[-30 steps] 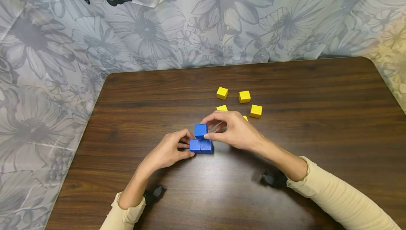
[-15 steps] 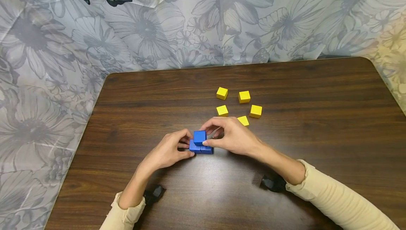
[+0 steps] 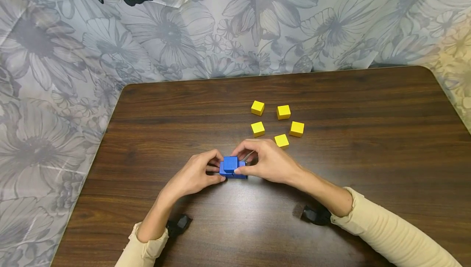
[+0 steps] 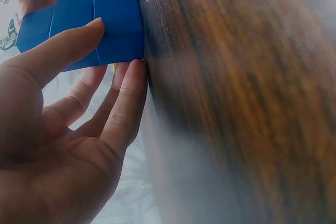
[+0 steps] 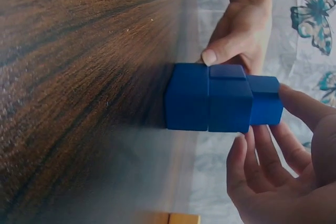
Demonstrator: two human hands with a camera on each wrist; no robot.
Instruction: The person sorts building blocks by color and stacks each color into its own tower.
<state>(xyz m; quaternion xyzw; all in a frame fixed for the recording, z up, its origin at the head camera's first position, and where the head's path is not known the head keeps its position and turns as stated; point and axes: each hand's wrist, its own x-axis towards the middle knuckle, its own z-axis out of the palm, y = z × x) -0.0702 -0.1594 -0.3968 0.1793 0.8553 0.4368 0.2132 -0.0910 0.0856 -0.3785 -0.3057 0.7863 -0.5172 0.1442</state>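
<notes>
Blue cubes stand stacked on the table, with two layers of cubes (image 4: 118,19) visible beneath a single top cube (image 3: 230,164). My left hand (image 3: 196,173) holds the lower cubes from the left. In the left wrist view its thumb lies across the layers on one side, with fingertips at the bottom layer on another. My right hand (image 3: 270,160) pinches the top cube between thumb and fingers. In the right wrist view that cube (image 5: 265,100) meets the second layer, roughly centred over the seam. The hands hide parts of the stack.
Several yellow cubes (image 3: 283,112) lie loosely apart behind the right hand; the closest yellow cube (image 3: 281,140) is right beside its knuckles. The dark wooden table (image 3: 176,115) ends at a flower-printed cloth (image 3: 165,34). Black devices (image 3: 179,224) sit at both wrists.
My right hand has come down and slightly left, lowering the blue cube onto the stack. More of the yellow cubes behind it shows. The left hand stays in place.
</notes>
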